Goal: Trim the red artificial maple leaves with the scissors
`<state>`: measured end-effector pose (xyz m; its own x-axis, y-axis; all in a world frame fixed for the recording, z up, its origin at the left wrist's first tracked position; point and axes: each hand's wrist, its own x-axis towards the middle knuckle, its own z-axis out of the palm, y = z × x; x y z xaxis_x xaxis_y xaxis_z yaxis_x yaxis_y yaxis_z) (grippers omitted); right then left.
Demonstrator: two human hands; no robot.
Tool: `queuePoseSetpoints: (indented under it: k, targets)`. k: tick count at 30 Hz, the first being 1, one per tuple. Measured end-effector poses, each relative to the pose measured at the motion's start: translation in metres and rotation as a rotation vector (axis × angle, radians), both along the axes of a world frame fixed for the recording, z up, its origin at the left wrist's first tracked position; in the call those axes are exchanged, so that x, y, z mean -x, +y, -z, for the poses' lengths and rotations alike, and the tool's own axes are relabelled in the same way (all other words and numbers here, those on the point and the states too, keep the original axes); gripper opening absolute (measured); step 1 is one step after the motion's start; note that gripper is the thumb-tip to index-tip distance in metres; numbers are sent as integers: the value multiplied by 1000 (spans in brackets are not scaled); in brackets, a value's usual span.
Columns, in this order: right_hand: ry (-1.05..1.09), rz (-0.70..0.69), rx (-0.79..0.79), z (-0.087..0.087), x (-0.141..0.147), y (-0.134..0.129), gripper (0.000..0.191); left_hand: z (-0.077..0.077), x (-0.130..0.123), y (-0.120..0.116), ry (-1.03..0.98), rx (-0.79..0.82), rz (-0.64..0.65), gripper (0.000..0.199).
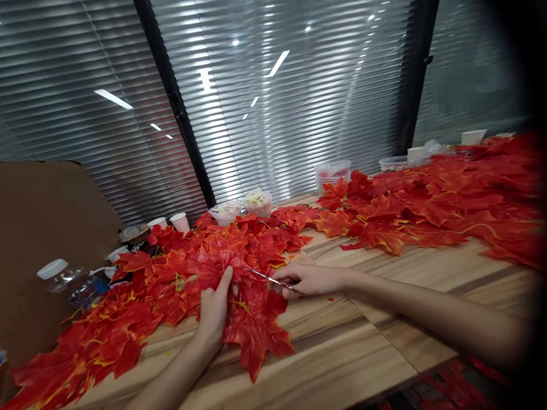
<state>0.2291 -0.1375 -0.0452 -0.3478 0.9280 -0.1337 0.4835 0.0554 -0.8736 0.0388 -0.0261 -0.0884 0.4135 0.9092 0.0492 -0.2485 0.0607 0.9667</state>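
My left hand (215, 305) is closed on a red artificial maple leaf (219, 263), the thumb lying on top near its lower edge. My right hand (301, 280) holds a slim, pointed silver metal tool (270, 280); whether it is tweezers or scissors I cannot make out. Its tip points left, close to the held leaf and the left thumb. Just below, between the two hands, a second red maple leaf (259, 326) hangs or lies over the wood-grain table (334, 359); whether the left fingers also hold it is hidden.
Heaped red leaves (107, 336) spread left, with another large pile (418, 204) right. Behind stand paper cups (180, 223), plastic tubs (258, 202), and a stack of clear containers (333, 173). A clear jar (61, 276) lies near a cardboard sheet (34, 221). Leaves (458, 390) also lie below the table edge.
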Motion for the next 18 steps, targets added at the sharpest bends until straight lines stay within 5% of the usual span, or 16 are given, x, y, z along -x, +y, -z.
queuePoseSetpoints:
  k: [6, 18]
  targets:
    - [-5, 16, -2, -4, 2, -2, 22, 0, 2, -6, 76, -52, 183, 32]
    - [-29, -4, -9, -2, 0, -1, 28, -1, 3, -5, 130, -87, 192, 34]
